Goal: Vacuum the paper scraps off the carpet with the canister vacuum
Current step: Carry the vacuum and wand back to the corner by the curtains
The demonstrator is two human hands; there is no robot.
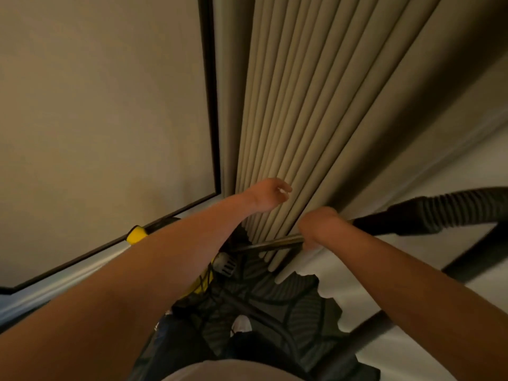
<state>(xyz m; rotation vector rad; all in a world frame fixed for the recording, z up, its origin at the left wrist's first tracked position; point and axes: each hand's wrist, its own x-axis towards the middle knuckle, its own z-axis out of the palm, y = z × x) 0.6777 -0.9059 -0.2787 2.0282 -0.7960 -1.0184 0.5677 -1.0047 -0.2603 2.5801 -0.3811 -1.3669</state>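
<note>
Vacuum (204,280): only yellow and black bits of its body show, under the left arm. The arm hides most of it. A yellow end piece (135,234) pokes out on the far left side of that arm.
Metal tube (275,243): it lies crosswise and the right hand holds it. The shiny part sticks out to the left of that hand.
Hose (439,210): black and ribbed, it runs off to the right of the right hand.
Carpet (298,294): dark with big leaf shapes, it lies low down under both hands.
Small white thing (242,324): it lies on the carpet well below the hands. It is too blurry to tell if it is paper.
Curtain (302,105): tan, with long folds, it hangs right in front of both hands.
Wall (96,105): plain and pale with a dark edge strip, it is to the left of the left hand.
White cloth (412,350): it is under the right arm and has a wavy edge next to the carpet.
Left hand (268,196): the arm is stretched out and the fingers are bent lightly at the curtain folds. It is not clear if they pinch a fold.
Right hand (316,226): the fingers are wrapped tight around the metal tube, just beside the curtain.
</note>
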